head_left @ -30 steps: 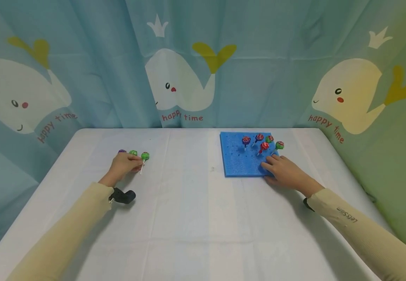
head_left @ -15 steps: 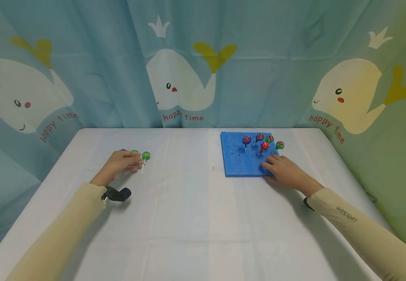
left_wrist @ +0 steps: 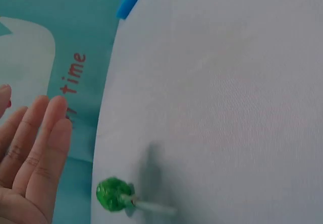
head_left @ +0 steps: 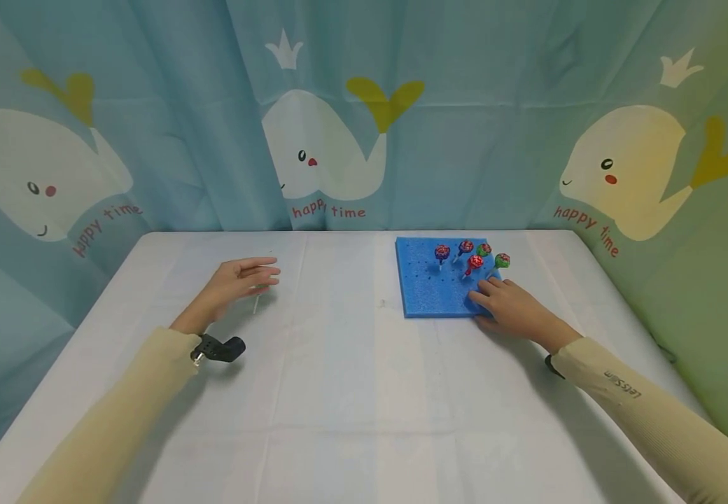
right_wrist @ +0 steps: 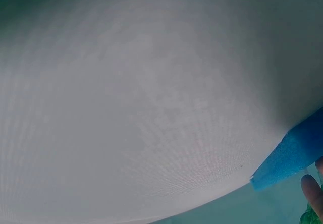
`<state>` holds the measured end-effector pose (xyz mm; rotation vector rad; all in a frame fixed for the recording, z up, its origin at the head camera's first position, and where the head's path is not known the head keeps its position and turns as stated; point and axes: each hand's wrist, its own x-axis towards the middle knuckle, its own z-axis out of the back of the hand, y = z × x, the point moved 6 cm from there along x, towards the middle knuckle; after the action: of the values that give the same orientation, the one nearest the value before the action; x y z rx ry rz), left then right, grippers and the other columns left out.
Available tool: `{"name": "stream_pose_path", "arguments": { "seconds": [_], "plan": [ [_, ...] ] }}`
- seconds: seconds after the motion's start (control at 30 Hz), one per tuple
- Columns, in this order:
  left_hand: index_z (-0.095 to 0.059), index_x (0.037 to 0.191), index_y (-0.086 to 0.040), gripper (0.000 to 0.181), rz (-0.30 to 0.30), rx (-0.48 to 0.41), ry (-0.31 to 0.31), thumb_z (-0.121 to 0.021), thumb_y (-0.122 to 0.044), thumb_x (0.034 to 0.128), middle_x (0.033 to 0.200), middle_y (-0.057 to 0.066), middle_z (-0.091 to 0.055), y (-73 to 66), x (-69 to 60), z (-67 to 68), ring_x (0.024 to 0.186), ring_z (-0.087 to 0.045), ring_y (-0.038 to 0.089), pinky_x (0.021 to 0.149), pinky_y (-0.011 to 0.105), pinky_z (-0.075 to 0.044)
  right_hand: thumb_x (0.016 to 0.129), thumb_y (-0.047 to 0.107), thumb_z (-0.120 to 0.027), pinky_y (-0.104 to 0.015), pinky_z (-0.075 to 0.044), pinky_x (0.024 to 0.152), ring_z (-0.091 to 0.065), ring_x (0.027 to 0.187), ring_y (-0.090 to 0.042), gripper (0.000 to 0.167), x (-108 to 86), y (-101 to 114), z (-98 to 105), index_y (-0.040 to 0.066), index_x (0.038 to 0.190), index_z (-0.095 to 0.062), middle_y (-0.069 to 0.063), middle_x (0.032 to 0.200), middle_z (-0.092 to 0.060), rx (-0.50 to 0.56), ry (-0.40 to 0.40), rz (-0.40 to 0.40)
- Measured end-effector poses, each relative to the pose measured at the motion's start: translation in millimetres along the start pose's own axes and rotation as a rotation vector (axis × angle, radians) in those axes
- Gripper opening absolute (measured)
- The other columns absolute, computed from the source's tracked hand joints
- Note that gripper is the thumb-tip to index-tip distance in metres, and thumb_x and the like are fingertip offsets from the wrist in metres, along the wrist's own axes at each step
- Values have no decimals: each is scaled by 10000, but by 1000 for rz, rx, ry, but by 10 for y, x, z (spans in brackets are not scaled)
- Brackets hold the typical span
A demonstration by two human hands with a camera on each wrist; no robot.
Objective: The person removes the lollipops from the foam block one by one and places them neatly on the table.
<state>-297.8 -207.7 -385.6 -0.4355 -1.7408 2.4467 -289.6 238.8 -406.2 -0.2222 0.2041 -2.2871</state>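
Observation:
My left hand point(head_left: 236, 282) hovers over the table's left side with its fingers straight and holds nothing. Below it, a green-wrapped lollipop point(left_wrist: 113, 193) lies on the cloth in the left wrist view; in the head view just its white stick point(head_left: 256, 304) shows. Any other candy behind this hand is hidden. My right hand point(head_left: 515, 311) grips the front right corner of a blue foam board point(head_left: 430, 297). Several lollipops stand in the board's back right part, among them a purple one point(head_left: 442, 252), a red one point(head_left: 474, 262) and a green one point(head_left: 501, 261).
A white cloth point(head_left: 339, 378) covers the table. Small holes dot the board's surface. Behind the table hangs a blue curtain point(head_left: 477, 161) with whale prints. A black wrist camera point(head_left: 222, 348) juts from the left cuff.
My left hand first drew back a little from the green lollipop, then moved up and to the right over it with fingers stretched, covering the candy heads. My right hand stays on the board.

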Motion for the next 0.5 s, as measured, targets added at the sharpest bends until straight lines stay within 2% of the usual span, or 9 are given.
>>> {"name": "stream_pose_path", "arguments": {
  "seconds": [0.13,0.27,0.4,0.5],
  "plan": [
    [-401,1412,-34,568,-10,-6,12,-576,-296,939,1386,204,-494,-65,71,-115,970,-610,-70,964,248,-489,783,299,-758,-449,-546,730,-552,842,-266,381,-3,3,7,68,1037,-592,-112,920,-575,4,1,0],
    [-414,1404,-36,531,-52,-34,35,-567,-260,948,1377,213,-499,-158,163,-244,988,-612,-48,950,226,-496,776,287,-763,-434,-538,693,-540,803,-255,367,-2,8,27,68,1015,-591,-103,890,-563,-2,-21,10],
    [-434,1393,-42,489,-88,-62,47,-559,-217,953,1375,207,-504,-261,262,-377,1025,-622,6,946,216,-499,775,285,-763,-417,-527,664,-529,779,-246,357,-1,8,27,71,997,-584,-94,868,-555,-8,-36,17],
    [-441,1384,-28,471,-106,-66,57,-555,-184,954,1364,199,-518,-341,328,-484,1084,-628,100,937,205,-501,774,292,-762,-407,-522,654,-528,772,-243,357,2,6,18,70,993,-587,-92,863,-558,-14,-39,18]
  ]
}}
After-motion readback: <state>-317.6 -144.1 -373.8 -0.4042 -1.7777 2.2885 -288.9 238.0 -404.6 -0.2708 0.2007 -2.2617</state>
